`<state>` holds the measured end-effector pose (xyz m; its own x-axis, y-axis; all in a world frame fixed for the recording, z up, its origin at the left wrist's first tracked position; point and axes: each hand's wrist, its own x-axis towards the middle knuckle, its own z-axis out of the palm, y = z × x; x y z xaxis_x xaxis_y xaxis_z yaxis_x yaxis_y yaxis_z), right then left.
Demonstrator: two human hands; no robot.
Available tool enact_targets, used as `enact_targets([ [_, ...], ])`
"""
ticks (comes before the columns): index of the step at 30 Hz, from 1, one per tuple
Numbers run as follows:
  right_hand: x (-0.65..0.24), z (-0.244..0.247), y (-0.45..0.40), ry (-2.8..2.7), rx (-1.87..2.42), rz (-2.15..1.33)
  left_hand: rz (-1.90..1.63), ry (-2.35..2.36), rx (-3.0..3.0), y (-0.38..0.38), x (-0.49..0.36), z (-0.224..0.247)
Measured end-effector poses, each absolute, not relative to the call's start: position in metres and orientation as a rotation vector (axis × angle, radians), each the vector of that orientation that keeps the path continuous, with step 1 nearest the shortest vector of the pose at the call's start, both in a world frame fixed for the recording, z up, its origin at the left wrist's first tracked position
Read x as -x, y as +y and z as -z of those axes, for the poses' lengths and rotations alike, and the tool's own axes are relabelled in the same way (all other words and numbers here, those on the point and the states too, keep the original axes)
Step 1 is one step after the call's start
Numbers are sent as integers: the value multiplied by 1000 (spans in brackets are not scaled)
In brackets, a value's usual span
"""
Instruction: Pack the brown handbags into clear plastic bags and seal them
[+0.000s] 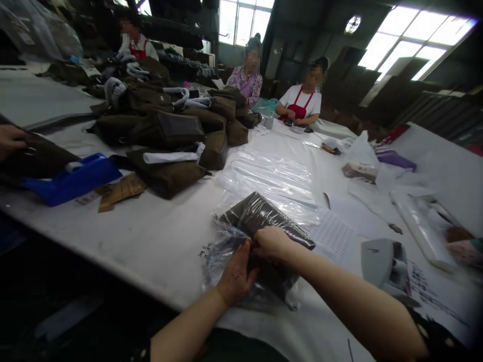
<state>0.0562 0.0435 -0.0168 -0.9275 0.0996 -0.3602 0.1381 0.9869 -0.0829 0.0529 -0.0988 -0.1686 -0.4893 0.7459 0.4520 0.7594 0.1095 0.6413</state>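
Right hand (270, 244) grips the clear bag (223, 254) (dark item (256, 211) inside), left hand (237, 274) open against it.

Bright daylight comes through a white-framed, multi-paned window (246, 22) and a wide, slanting window of pale panes (405, 37) set in a dim, dark grey wall (332, 37), where a small round glowing opening (352, 24) also shows, above a long, white-topped table (162, 241).

Right hand (272, 244): fingertips hidden. Sheet (332, 235): text too small. Left-edge co-worker (12, 141): cut off.
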Motion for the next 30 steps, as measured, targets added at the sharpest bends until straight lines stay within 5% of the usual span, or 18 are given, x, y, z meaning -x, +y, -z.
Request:
enact_targets([
  [9,-86,-13,110,2912,-592,-318,1061,-2316,1645,-101,-52,158],
  [12,-144,-9,92,3252,-301,-247,1201,-2286,1408,-134,-43,140],
  [17,-210,79,10,3465,640,-40,2162,-2725,-135,-185,-7,126],
  [22,-204,147,-15,3709,375,-160,3218,-2431,-1075,-168,-1,104],
  [27,-177,66,47,3696,372,356,3810,-2068,-349,-133,-8,33],
  [30,-155,-15,98,3785,-478,611,3585,-1941,298,-128,3,-3],
])
